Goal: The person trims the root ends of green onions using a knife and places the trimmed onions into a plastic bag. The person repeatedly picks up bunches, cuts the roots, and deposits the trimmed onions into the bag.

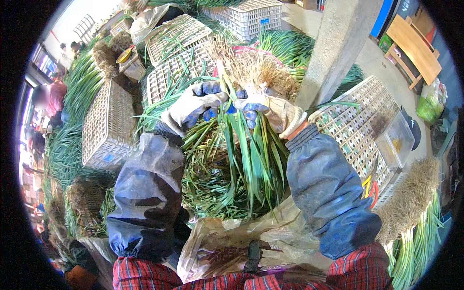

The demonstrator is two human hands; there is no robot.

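My left hand (194, 106), in a white knitted glove with blue-coated fingers, pinches a pale allium stalk (225, 80) near its root end. My right hand (272, 110), gloved the same way, is closed around a small bunch of stalks. Their long green leaves (250, 156) hang down between my forearms. Just beyond my hands lies a mass of dry, tan roots (268, 70). Below the hanging leaves is a heap of loose leaf trimmings (212, 188). The lower parts of the held stalks are partly hidden by my fingers.
Upturned white plastic crates (177, 69) stand ahead, with another crate (108, 123) at left. A concrete pillar (337, 47) rises ahead right. At right, a clear plastic box (395, 139) rests on a crate (357, 116). Rooted bundles (409, 217) lie lower right. Another person (54, 98) is far left.
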